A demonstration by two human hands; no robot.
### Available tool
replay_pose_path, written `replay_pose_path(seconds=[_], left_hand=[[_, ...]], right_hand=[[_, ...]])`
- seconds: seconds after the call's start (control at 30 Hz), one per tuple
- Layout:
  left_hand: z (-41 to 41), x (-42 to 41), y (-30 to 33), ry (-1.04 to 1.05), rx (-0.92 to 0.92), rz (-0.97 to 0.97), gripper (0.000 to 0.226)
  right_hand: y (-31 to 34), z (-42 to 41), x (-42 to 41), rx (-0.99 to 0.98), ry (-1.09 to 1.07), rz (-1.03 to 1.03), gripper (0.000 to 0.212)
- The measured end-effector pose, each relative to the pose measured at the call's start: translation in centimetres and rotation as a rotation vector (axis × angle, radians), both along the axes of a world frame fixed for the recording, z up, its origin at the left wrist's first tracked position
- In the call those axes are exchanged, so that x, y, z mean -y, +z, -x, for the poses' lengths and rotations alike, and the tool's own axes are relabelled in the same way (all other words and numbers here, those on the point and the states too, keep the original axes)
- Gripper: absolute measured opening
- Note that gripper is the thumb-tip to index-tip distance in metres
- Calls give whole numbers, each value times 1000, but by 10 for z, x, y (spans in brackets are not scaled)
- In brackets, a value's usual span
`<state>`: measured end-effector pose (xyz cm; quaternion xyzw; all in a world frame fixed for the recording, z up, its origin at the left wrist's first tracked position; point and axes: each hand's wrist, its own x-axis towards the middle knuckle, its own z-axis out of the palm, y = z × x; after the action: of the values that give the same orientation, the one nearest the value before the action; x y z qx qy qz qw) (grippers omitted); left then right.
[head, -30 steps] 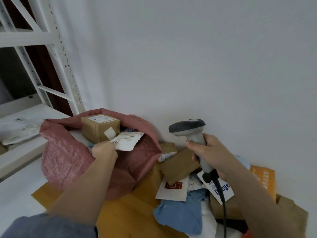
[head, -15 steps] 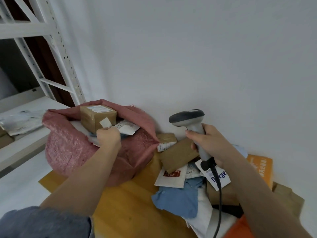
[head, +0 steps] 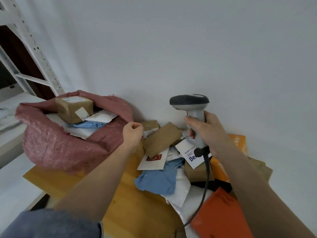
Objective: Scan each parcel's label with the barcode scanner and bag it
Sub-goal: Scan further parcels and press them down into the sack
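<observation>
Now right hand (head: 208, 133) gripping scanner (head: 192, 107) — left hand (head: 133, 133) empty

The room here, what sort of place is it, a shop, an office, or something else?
Most likely a parcel sorting or mailroom corner. A heap of parcels lies against the wall, the right hand holds a corded barcode scanner, a pink sack holds parcels, and white metal shelving stands behind it.

I see a plain white wall (head: 188, 48) filling most of my view, evenly lit. At the left stands a white metal rack (head: 34, 48) with perforated uprights, dark brown behind it. Below lie a white surface (head: 15, 182) and a yellow board (head: 137, 203).
</observation>
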<state>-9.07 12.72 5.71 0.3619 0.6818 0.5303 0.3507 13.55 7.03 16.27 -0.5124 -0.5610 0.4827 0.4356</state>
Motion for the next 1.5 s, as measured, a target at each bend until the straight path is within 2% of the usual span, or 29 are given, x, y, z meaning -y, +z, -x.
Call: replay_pose_path(seconds=[0.13,0.23,0.37,0.5,0.6,0.73,0.83,0.93,1.0,1.07,1.23,1.33,1.43,1.5], left_hand=[[-13,-5,-17,-48,9,94,10],[-13,-21,-30,-97,-58,168,8],[-5,-55,-55,-221,-111,291,17],[0,-92,-91,-394,-242,353,48],[-1,-115,-117,-466,-240,446,69],[-6,-137,-149,-548,-316,442,92],[-12,-144,-173,-597,-533,533,114],[-14,-147,-200,-727,-660,655,119],[-16,-144,-215,-750,-695,639,119],[-20,-136,-221,-705,-808,569,114],[-28,-129,-233,-586,-1103,375,85],[-29,-127,-218,-557,-1207,259,60],[-25,-123,-186,-483,-1144,163,31],[-22,-120,-161,-434,-994,128,27]], right_hand=[[-8,-6,-9,-17,14,23,17],[-15,-2,-22,-19,0,43,17],[-27,3,-48,2,-31,82,17],[-44,10,-82,17,-85,135,18],[-59,14,-105,45,-120,179,16],[-82,17,-129,60,-174,244,17],[-97,17,-141,69,-192,284,16],[-108,17,-149,86,-198,305,14],[-113,17,-152,98,-201,317,13],[-115,16,-152,112,-198,330,13],[-118,10,-146,141,-211,345,14],[-113,6,-140,147,-212,340,15],[-101,4,-131,136,-197,316,13],[-90,4,-125,111,-189,288,12]])
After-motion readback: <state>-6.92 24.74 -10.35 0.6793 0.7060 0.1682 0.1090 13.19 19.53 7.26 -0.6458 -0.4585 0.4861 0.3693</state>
